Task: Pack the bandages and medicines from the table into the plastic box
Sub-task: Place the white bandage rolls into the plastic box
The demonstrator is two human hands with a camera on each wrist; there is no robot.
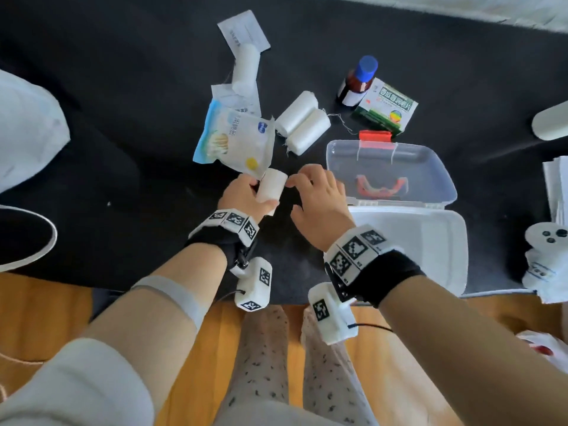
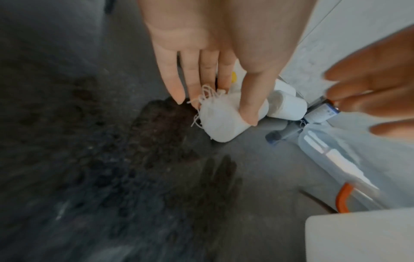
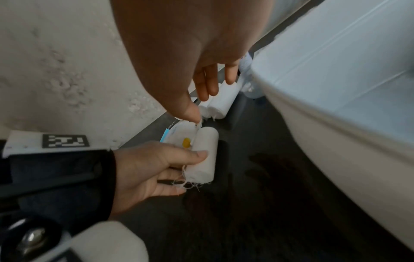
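My left hand [image 1: 259,195] grips a white bandage roll [image 1: 272,187] between thumb and fingers just above the dark table; the left wrist view shows the roll's [image 2: 220,120] frayed threads. My right hand [image 1: 299,193] hovers open beside the roll, its fingertips close to the roll's top end, holding nothing. The plastic box [image 1: 430,241] lies open to the right, clear half [image 1: 436,167] with a red latch at the far side. Two more rolls [image 1: 302,123], a single roll [image 1: 246,67], a cotton-swab bag [image 1: 233,136], a brown bottle [image 1: 358,81] and a green medicine carton [image 1: 385,106] lie beyond.
White paper packets [image 1: 244,33] lie at the far middle. A white plastic bag [image 1: 27,127] and a dark round object [image 1: 24,238] sit at the left. A white cylinder [image 1: 550,124], papers [image 1: 556,186] and a white controller [image 1: 544,238] crowd the right edge.
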